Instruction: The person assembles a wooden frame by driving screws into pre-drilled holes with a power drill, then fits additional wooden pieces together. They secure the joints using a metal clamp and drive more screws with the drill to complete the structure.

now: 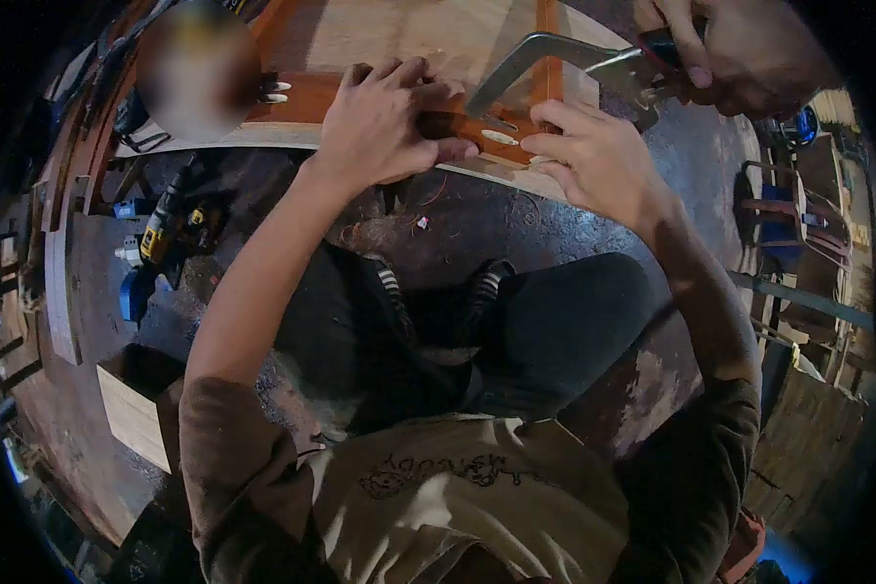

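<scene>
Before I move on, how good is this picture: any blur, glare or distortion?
Head view: a round blurred patch hides whatever is at upper left; head view: glare off the floor just below the right hand, though the metal clamp reads clearly; head view: wide-lens bending, black corners.

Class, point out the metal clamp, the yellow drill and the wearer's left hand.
Metal clamp [547, 42]: head view, on its curved metal arm.
Yellow drill [153, 237]: head view, on its yellow body.
Left hand [378, 128]: head view, on its back.
</scene>
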Action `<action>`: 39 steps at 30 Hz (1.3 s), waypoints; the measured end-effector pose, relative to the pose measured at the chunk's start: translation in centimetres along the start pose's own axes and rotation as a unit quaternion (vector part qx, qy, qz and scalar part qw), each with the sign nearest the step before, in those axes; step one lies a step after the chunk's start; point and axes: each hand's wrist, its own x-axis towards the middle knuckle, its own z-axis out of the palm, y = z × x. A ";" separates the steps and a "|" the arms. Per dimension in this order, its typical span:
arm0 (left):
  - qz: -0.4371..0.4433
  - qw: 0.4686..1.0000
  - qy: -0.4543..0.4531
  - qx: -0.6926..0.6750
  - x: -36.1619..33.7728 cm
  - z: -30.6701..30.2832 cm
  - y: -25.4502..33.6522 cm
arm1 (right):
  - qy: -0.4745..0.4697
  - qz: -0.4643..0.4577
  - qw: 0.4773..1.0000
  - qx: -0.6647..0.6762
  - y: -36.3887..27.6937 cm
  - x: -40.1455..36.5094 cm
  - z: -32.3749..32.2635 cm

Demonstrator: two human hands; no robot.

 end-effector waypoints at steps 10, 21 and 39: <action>0.017 1.000 0.005 -0.002 -0.5 0.9 1.1 | 0.149 0.192 0.965 0.093 -2.1 -1.8 4.5; -0.184 0.960 -0.202 0.056 0.7 -1.4 7.0 | 0.235 0.159 0.955 0.092 -2.2 -2.6 5.7; -0.123 0.980 -0.157 -0.031 -1.4 2.7 4.4 | 0.155 0.250 0.935 0.199 -2.1 -3.0 5.7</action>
